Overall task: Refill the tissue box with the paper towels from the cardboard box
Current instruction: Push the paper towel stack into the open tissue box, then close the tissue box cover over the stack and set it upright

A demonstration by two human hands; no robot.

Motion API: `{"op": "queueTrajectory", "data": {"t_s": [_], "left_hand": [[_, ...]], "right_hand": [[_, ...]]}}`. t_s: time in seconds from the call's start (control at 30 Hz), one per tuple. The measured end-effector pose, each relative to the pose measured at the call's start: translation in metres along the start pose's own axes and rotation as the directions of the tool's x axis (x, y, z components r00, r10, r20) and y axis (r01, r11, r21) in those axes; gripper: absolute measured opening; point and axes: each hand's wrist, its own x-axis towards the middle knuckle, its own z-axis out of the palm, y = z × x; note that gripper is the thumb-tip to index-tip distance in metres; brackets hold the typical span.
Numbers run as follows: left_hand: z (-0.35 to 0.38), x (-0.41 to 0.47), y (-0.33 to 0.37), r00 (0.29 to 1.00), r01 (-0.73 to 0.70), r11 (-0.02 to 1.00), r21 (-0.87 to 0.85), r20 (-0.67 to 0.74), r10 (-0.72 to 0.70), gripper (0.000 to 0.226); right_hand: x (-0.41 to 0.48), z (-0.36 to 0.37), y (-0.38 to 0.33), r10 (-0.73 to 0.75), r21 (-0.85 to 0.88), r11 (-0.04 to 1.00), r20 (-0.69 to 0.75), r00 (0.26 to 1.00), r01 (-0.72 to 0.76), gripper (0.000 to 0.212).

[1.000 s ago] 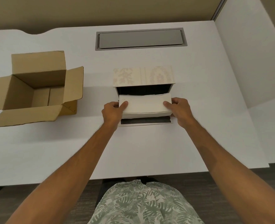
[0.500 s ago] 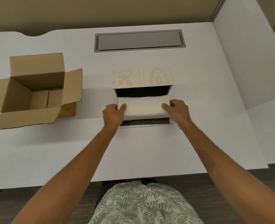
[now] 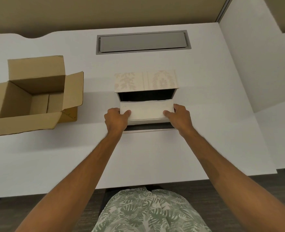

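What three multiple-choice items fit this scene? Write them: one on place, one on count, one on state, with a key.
1. Where is the cardboard box relative to the tissue box?
A. To its left
B. To its right
C. Stacked on it

2. How many hands hold the paper towels?
A. None
B. One
C. Two

3. What state is the tissue box in?
A. Closed
B. Open, dark interior showing
C. Crushed flat

Key: 1 A, it stands left on the white table. 2 C, the left hand and right hand grip opposite ends. 3 B, its patterned lid is raised.
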Motion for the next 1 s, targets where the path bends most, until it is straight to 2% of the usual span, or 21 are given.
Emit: {"op": "queueTrajectory", "data": {"t_s": [0.53,0.77,0.83,0.9,0.93,1.0], "left_hand": [[-0.003,-0.002,-0.005,1.0,0.013,0.997,-0.076,-0.023,-0.015,0.047],[-0.001,-0.007,-0.006,0.998,-0.063,0.997,0.049,-0.019,0.064,0.051],[0.002,-0.013,-0.008,0.991,-0.125,0.985,0.116,-0.035,0.13,0.061],[0.007,-0.023,-0.013,0.949,-0.282,0.928,0.243,-0.068,0.307,0.066],[0.009,-0.029,-0.015,0.9,-0.392,0.864,0.317,-0.065,0.432,0.066],[0.015,-0.038,-0.019,0.759,-0.597,0.677,0.431,0.029,0.651,0.064]], "right_hand": [[-0.009,-0.003,-0.001,-0.095,-0.02,0.995,-0.01,0.995,0.095,0.051],[-0.01,-0.008,-0.003,-0.088,-0.035,0.995,0.041,0.995,0.09,0.057],[-0.01,-0.015,-0.006,-0.065,-0.013,0.998,0.055,0.996,0.065,0.06],[-0.008,-0.027,-0.011,-0.047,0.037,0.998,0.006,0.999,0.047,0.063],[-0.005,-0.035,-0.015,-0.063,0.049,0.997,-0.044,0.997,0.065,0.06],[0.003,-0.053,-0.028,-0.127,0.045,0.99,-0.16,0.979,0.135,0.051]]}}
